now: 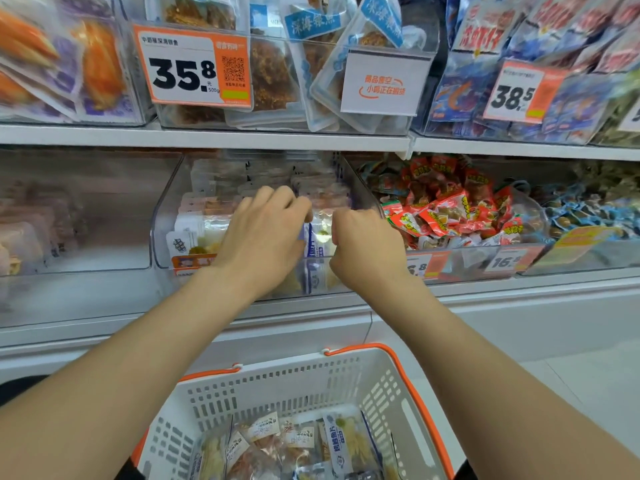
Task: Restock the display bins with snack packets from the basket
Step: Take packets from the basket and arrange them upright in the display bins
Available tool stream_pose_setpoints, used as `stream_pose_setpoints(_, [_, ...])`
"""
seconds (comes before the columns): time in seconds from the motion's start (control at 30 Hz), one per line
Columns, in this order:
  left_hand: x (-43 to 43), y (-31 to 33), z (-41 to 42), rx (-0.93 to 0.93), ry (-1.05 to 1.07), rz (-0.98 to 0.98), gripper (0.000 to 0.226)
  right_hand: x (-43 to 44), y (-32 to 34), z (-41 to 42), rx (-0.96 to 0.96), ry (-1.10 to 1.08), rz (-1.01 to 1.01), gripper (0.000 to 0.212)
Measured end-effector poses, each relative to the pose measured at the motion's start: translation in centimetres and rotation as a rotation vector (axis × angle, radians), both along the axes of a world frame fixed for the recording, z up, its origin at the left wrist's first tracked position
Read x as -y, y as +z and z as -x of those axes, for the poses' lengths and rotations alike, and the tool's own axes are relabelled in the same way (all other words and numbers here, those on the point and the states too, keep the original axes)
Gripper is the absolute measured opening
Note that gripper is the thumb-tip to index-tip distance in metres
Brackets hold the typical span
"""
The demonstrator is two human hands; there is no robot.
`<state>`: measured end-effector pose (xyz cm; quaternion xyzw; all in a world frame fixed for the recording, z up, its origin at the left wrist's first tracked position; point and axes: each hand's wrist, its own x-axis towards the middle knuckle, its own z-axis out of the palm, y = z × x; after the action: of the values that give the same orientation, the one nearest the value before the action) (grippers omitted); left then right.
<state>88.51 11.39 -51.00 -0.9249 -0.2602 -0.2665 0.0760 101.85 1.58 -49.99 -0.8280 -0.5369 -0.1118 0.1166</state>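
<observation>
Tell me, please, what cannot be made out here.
Head view:
- Fingertips of the left hand and right hand curl away, hiding any grip on the blue-and-white snack packet.
- Left wrist partly covers the orange price label on the clear plastic bin.
- Bottom edge cuts off the white slotted plastic basket.

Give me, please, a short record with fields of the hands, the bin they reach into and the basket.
left hand: fingers curled on the blue-and-white packet, from its left
right hand: fingers curled on the same packet, from its right
packet position: upright, at the front of the clear bin on the lower shelf
neighbouring bin, right: red snack packets
basket: white with orange handles, below the arms, fish snack packets inside
price tag above: reads 35.8
</observation>
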Motion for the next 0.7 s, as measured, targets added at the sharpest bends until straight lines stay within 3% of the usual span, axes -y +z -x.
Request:
stream_pose_setpoints(0.07, [1.4,-0.5,0.2,0.064,-0.1,-0.036,0.021,1.7,-0.2,0.3,-0.026,-0.015,0.106,0.017])
stream_pose_setpoints(0.13, [3.1,-1.3,0.2,-0.019,-0.152,0.007,0.016,3.3,-1.0,0.2,-0.096,0.008,0.285,0.015])
stream_pose_setpoints(0.3, [5.6,-6.6,-0.8,-0.592,-0.187,0.27,0.018,6.8,-4.7,0.0,-0.148,0.024,0.893,0.029])
stream_pose_setpoints(0.43, [7.2,-13.3,-1.5,-0.914,-0.276,0.521,0.015,8.8,-7.4,1.1,-0.131,0.08,0.931,0.005])
stream_pose_setpoints(0.6, [10.1,-22.2,-2.3,-1.215,-0.321,0.623,0.019,10.1,-10.4,2.0,-0.113,0.148,1.0,0.033])
stream_pose_setpoints(0.7, [11.6,-25.8,-1.8,-1.348,-0.279,0.657,0.015,10.1,-11.8,2.1,-0.129,0.205,1.035,0.013])
